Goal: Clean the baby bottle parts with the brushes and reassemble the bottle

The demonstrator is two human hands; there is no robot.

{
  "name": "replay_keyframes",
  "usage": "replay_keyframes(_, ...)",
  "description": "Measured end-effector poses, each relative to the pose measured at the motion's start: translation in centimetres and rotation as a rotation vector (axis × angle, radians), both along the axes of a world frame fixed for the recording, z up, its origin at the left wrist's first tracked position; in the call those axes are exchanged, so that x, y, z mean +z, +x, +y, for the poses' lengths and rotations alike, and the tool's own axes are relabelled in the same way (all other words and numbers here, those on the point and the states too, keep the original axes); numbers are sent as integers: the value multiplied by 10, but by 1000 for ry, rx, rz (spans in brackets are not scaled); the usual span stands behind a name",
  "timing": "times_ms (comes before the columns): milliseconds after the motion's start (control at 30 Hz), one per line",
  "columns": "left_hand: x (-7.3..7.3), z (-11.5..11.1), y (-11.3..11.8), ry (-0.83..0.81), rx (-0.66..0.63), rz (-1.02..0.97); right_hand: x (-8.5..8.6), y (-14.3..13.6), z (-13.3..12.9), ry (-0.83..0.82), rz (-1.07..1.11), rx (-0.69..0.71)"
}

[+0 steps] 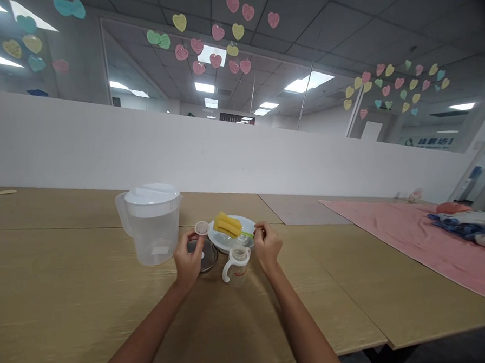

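Observation:
My left hand [188,262] pinches a small round white lid-like piece [201,227] with a mesh-like centre, held up over a dark round dish [208,257]. My right hand [267,244] is closed on a thin green stick [248,235] that points left; its far end is too small to make out. Between the hands stands an uncapped clear jug [238,279] with a white handle and red lettering. Just behind it, a white plate [217,241] carries yellow sponges [227,225] and a small clear piece.
A large translucent lidded pitcher [155,229] stands left of my left hand. On the right, a pink cloth [408,232] covers part of the table [90,298], with bundled fabric [468,224] on it. A white wall [225,155] rises behind.

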State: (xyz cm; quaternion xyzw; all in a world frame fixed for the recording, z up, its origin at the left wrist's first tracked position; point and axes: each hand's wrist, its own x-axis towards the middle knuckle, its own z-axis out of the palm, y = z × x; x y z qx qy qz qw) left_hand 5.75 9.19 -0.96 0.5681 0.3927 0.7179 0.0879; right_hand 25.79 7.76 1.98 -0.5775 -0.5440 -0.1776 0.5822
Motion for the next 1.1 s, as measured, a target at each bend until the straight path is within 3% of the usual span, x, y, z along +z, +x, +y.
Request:
replay_keyframes(133,-1,1,1,-12,-8,28,2,-1,1,-63,47,-48)
replay_keyframes(333,0,-2,2,109,-13,194,1,-6,1,-50,21,-91)
replay_keyframes(500,-1,-3,1,88,-17,179,1,-2,4,-167,33,-179)
replay_keyframes(633,-4,-1,1,40,-34,126,-2,0,7,-163,-48,-116)
replay_keyframes(867,-2,1,0,-24,24,27,-9,2,10,41,-381,130)
replay_keyframes(1000,2,2,-1,-55,11,-24,-11,3,9,39,-419,107)
replay_keyframes(1100,2,5,-4,-62,4,2,-9,2,8,-58,-260,12)
